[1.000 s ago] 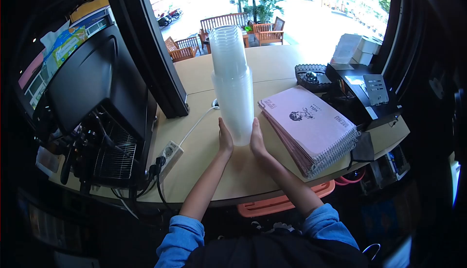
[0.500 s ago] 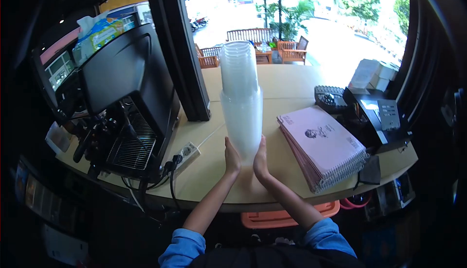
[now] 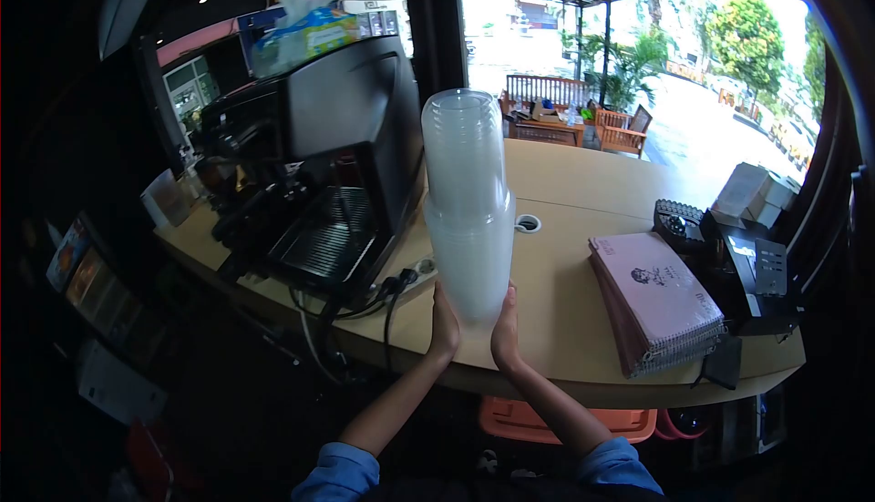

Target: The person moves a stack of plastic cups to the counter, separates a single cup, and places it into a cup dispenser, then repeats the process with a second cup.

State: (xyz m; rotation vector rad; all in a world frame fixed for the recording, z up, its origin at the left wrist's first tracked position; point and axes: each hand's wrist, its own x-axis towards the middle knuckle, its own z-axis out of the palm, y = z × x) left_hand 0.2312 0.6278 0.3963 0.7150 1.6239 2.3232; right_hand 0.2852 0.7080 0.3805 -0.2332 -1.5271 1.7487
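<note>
A tall stack of clear plastic cups (image 3: 468,238) stands upright between my two hands, a narrower stack rising out of a wider one. My left hand (image 3: 444,327) presses on the lower left side of the stack. On the opposite side, my right hand (image 3: 504,329) presses with its thumb up. Both palms face inward, and the fingers are mostly hidden behind the cups. The stack is in front of the wooden counter (image 3: 556,320); whether its base touches the top cannot be made out.
An espresso machine (image 3: 346,165) stands at left, with plugs in a power strip (image 3: 423,270) beside it. Spiral-bound menus (image 3: 656,292) are piled at right, near a black machine (image 3: 752,265). An orange lid (image 3: 556,420) shows below the counter edge. A dark post (image 3: 436,28) rises behind.
My view has swung left, so the espresso machine, post and menus appear farther right. Both hands still hold the cup stack, which now overlaps the espresso machine's right edge.
</note>
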